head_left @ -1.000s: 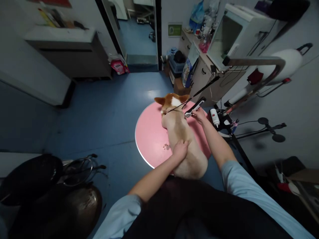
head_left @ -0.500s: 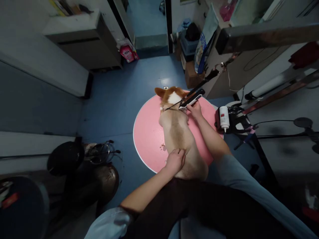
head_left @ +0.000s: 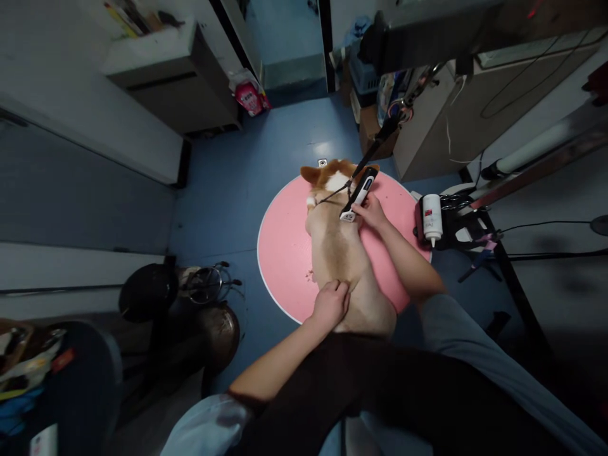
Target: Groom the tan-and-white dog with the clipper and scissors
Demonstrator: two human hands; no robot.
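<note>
A tan and white dog (head_left: 339, 253) lies on a round pink table (head_left: 285, 247), its head pointing away from me. A dark leash (head_left: 375, 149) runs from its neck up to a metal arm overhead. My right hand (head_left: 373, 213) is shut on a black and white hair clipper (head_left: 358, 193), whose blade end rests on the dog's upper back near the neck. My left hand (head_left: 330, 305) presses on the dog's left flank near its rump, fingers curled into the fur.
A white bottle (head_left: 431, 218) and dark tools sit on a small tray right of the table. A metal stand arm (head_left: 418, 38) crosses overhead. Cabinets and boxes stand beyond; a dark stool and a wire rack stand at the left. The floor is blue.
My right hand has swung the clipper from lying sideways near the dog's ear to pointing down onto its upper back. The view has tilted downward. My left hand stays on the flank.
</note>
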